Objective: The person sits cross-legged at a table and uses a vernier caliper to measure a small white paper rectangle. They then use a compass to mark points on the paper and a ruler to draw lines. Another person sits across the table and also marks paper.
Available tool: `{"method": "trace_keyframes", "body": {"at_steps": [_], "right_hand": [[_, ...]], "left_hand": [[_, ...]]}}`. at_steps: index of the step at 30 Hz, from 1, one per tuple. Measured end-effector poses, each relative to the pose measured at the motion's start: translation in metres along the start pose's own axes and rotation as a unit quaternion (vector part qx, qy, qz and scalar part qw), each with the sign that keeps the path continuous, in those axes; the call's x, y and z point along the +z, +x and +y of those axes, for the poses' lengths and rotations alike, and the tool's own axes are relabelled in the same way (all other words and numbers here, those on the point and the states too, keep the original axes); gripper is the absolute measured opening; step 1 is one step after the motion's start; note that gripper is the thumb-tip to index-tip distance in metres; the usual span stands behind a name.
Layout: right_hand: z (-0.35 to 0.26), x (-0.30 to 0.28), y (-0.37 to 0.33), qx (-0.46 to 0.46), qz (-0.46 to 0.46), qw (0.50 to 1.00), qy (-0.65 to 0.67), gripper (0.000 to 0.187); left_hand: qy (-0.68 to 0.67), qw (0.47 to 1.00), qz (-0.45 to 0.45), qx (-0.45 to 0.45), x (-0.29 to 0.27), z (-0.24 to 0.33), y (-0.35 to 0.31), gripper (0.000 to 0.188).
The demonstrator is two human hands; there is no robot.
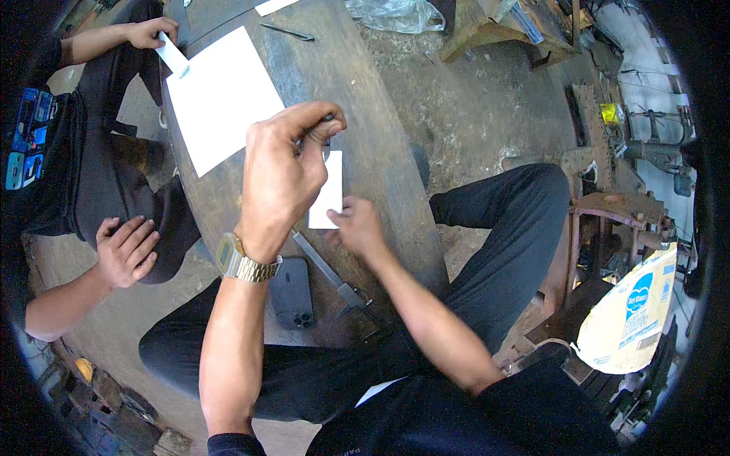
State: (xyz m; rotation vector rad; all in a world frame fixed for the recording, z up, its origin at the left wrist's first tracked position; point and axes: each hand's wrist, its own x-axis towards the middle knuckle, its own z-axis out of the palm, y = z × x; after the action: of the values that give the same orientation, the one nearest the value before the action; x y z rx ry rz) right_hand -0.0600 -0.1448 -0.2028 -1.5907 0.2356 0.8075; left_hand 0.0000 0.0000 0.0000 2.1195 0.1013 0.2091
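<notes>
My left hand (283,176) is raised over the dark worn workbench (365,91), fingers pinched around a small dark pen-like tool (327,121) whose tip sits just above a small white paper slip (328,190). My right hand (357,226) presses its fingers on the lower right edge of that slip. A gold watch (242,260) is on my left wrist. A metal caliper (334,277) lies on the bench under my forearms, beside a dark phone (291,292).
A large white sheet (220,95) lies further up the bench, with a pen (287,32) beyond it. Another person sits at left; one hand (152,32) holds a paper strip, the other (125,249) rests on a knee. A printed sack (631,311) stands at right.
</notes>
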Motion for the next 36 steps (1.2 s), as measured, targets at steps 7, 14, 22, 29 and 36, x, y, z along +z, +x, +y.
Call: {"method": "trace_keyframes", "body": {"at_steps": [7, 14, 22, 29, 36], "right_hand": [[-0.028, -0.016, -0.017, -0.007, 0.045, 0.997, -0.061, 0.027], [-0.099, -0.104, 0.072, -0.124, 0.126, 0.899, -0.400, 0.035], [-0.181, -0.042, 0.162, -0.366, -0.153, 0.748, -0.532, 0.036], [-0.182, -0.074, 0.149, -0.268, -0.127, 0.730, -0.616, 0.024], [-0.060, -0.081, 0.030, 0.014, -0.149, 0.953, -0.265, 0.022]], "left_hand": [[0.000, 1.000, -0.008, -0.004, 0.000, -0.001, -0.003, 0.012], [-0.017, 0.999, 0.033, 0.021, 0.003, -0.004, -0.001, 0.010], [0.031, 0.999, 0.003, 0.016, 0.005, 0.004, -0.004, 0.012], [0.022, 1.000, 0.013, 0.015, 0.001, 0.003, -0.006, 0.013], [0.031, 0.999, 0.016, 0.010, 0.001, 0.001, 0.002, 0.011]]}}
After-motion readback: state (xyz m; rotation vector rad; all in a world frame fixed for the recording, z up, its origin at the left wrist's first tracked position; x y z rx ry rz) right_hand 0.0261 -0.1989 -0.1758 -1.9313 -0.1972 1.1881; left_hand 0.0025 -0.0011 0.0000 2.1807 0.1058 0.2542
